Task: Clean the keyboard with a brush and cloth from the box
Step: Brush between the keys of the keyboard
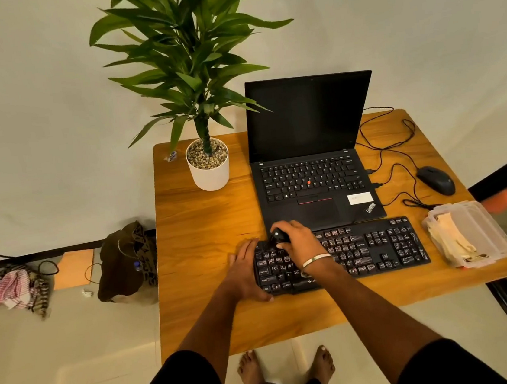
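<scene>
A black keyboard (375,249) lies on the wooden table (206,228) in front of a laptop. My right hand (299,243) is closed around a small black brush (278,236) and presses it onto the keys at the keyboard's upper left. My left hand (245,271) rests flat on the keyboard's left end, fingers spread, holding it steady. A clear plastic box (477,223) with a pale cloth (453,238) inside sits at the table's right edge, beside the keyboard.
An open black laptop (312,166) stands behind the keyboard. A potted plant (208,165) is at the back left, a black mouse (435,180) with cables at the back right. Bags and cloths lie on the floor left of the table.
</scene>
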